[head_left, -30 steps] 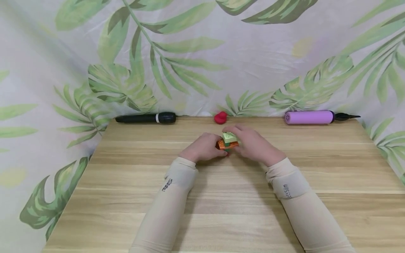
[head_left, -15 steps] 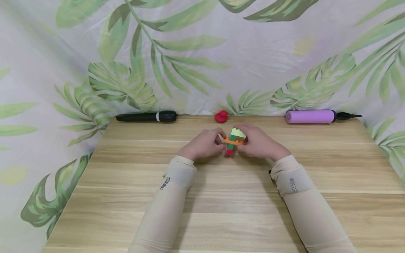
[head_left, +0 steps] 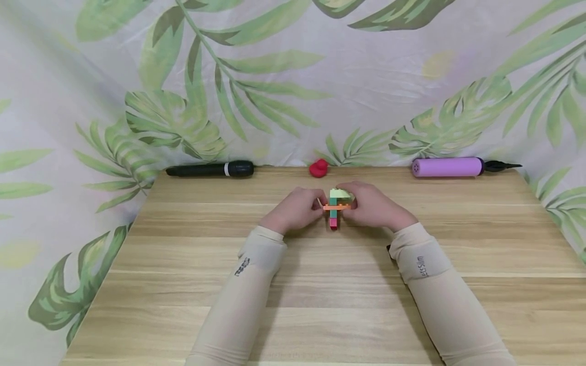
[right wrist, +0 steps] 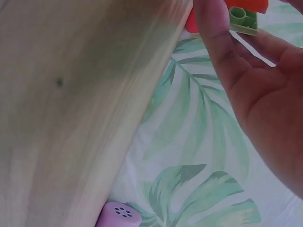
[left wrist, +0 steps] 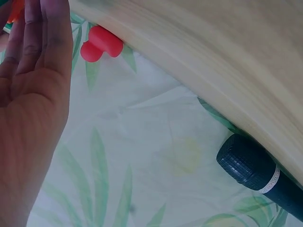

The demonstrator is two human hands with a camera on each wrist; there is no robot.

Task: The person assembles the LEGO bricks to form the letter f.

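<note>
A small stack of toy building bricks (head_left: 333, 200) stands upright between both hands, pale green on top, dark green and orange in the middle, red at the bottom. My right hand (head_left: 373, 205) grips its right side, fingers at the pale green brick and thumb near the orange plate. At the plate's left end, the left hand (head_left: 295, 209) pinches with curled fingers. In the right wrist view the pale green brick (right wrist: 245, 20) shows its hollow underside beside the thumb. A bit of orange plate (left wrist: 15, 10) appears by the left fingers in the left wrist view.
Behind the hands, a red toy duck (head_left: 318, 168) sits at the wooden table's (head_left: 320, 305) back edge. A black microphone (head_left: 210, 169) lies at the back left, a purple hand pump (head_left: 448, 167) at the back right. A leaf-patterned cloth (head_left: 274, 91) hangs behind.
The brick stack has turned and shifted slightly right, so its narrow side and red bottom brick now show. The left fingers have moved from around its lower part to the orange plate's end.
</note>
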